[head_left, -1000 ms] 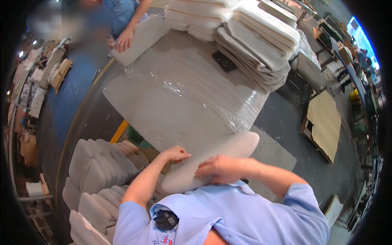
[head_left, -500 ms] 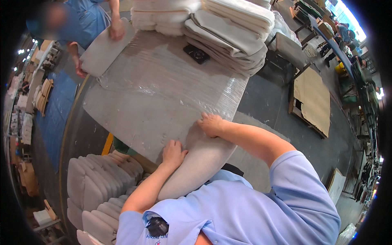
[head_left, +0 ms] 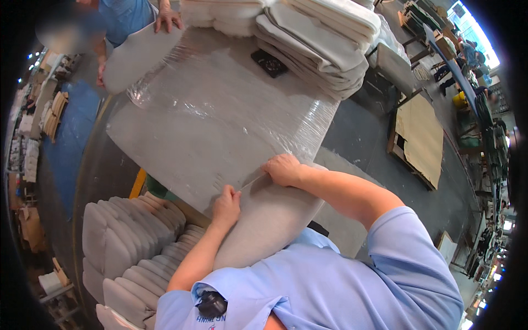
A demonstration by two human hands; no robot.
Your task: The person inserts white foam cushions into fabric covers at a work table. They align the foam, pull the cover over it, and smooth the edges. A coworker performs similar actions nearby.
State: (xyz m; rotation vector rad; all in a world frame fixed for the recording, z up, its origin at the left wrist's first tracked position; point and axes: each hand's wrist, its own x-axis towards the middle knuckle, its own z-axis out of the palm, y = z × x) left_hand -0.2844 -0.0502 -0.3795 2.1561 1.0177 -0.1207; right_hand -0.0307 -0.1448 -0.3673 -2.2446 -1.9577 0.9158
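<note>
A grey fabric-covered cushion [head_left: 269, 223] rests against my front at the near edge of the film-covered table [head_left: 214, 132]. My left hand [head_left: 226, 208] is closed on its far edge, thumb and fingers pinched together. Farther right, my right hand [head_left: 283, 170] grips the same edge with curled fingers. Between them the fabric edge runs as a thin, pale, taut line. My fingertips partly hide what they pinch.
Several stacked grey cushions [head_left: 132, 236] stand at the near left. Folded grey and white fabric [head_left: 313, 44] is piled at the far end, beside a dark flat object [head_left: 269, 63]. Across the table, another person holds a grey padded panel [head_left: 140, 58]. A wooden platform [head_left: 421, 140] lies at right.
My left fingers have gone from lying flatter on the cushion to pinching its edge, which is now stretched between my hands. The other person's panel has shifted slightly left.
</note>
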